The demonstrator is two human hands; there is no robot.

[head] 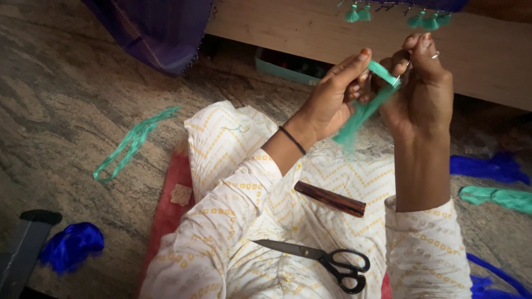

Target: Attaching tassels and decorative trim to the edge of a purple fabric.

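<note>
Stone floor point(66, 83) lies under us. Our left hand point(332, 99) and right hand point(418, 91) pinch green thread point(360, 113); fingers hide its top.

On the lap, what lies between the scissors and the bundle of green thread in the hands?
In the head view, a brown comb lies on the white patterned cloth, between the black-handled scissors and the green thread bundle that both hands hold.

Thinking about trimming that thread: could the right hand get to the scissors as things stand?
Probably yes, but not at once. The scissors lie uncovered on the lap, with nothing over them. The right hand is raised and, with the left hand, pinches the green thread, so it must let go first.
</note>
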